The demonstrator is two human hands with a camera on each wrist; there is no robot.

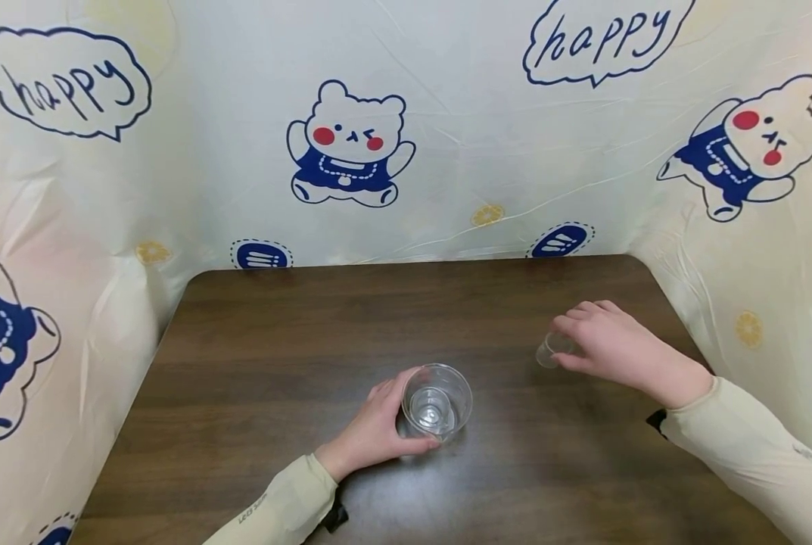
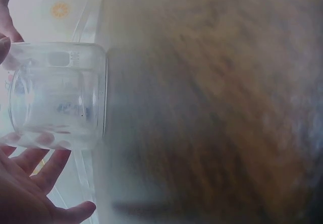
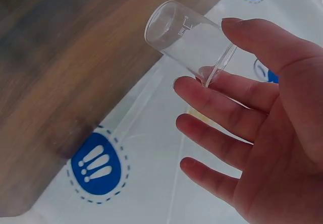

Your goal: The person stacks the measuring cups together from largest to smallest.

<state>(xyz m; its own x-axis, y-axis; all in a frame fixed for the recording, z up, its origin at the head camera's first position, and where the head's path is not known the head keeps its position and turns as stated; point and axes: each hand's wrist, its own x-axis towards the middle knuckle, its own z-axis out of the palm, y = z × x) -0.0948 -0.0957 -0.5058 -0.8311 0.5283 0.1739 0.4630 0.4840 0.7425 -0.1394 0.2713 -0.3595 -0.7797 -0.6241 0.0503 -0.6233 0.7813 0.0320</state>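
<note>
A large clear glass beaker [image 1: 455, 390] stands upright on the table, and my left hand [image 1: 371, 433] grips its side, thumb toward the near side and fingers around the far side. Inside it sits a smaller glass beaker [image 2: 58, 95], its outline showing through the wall in the left wrist view. Farther right, my right hand [image 1: 610, 342] pinches another small clear beaker [image 3: 184, 37] near its spouted rim, between thumb and fingertips. This small beaker bears white markings and looks empty. From above, the right fingers cover part of its rim.
The dark brown wooden table [image 1: 297, 325] has rounded back corners. A pale printed cloth [image 1: 460, 166] with bears and lettering hangs behind it and along both sides, close to the table edges. A dark strap [image 1: 335, 515] shows under the left sleeve.
</note>
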